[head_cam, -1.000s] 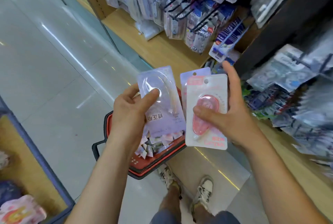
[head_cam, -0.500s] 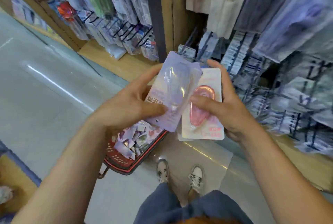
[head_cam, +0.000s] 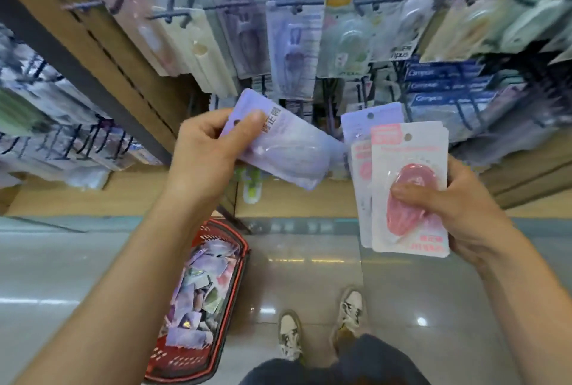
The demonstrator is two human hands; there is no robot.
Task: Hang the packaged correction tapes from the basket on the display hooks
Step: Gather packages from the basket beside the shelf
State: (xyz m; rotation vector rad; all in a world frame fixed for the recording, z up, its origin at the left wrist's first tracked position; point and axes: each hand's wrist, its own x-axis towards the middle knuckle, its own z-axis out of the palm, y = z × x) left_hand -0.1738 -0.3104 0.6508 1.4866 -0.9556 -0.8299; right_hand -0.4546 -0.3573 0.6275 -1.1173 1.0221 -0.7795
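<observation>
Since the person stands facing the display, pale lace-up trainers (head_cam: 289, 335) on glossy grey floor tiles (head_cam: 93, 261) come nearest. Red plastic shopping basket (head_cam: 173, 364) sits on the floor left of the feet, w/ a heap of loose lilac and pink packets (head_cam: 198, 292) inside. That keeps stock in reach; judged that much of the job is outstanding.

Left hand (head_cam: 204, 155) grips one lilac card-backed blister pack of correction tape (head_cam: 288, 149), thumb pressed by the hang hole, fingers behind. Pack is tilted, header end in the hand, prob. to steer the hole onto a peg.

Right hand (head_cam: 464, 208) grips a fanned stack of pink blister packs (head_cam: 408, 168), thumb across the front blister, holes uppermost. A second lilac pack (head_cam: 371, 120) stands behind the stack. Stack serves as reserve, i.e. one pack feeds at a time.

Beyond: pale wooden shelf ledge (head_cam: 309, 199), then black wire display hooks (head_cam: 173, 15) carrying rows of hanging carded stationery (head_cam: 291, 44), blurred. No held pack touches a hook yet. Target hook: cannot tell.
</observation>
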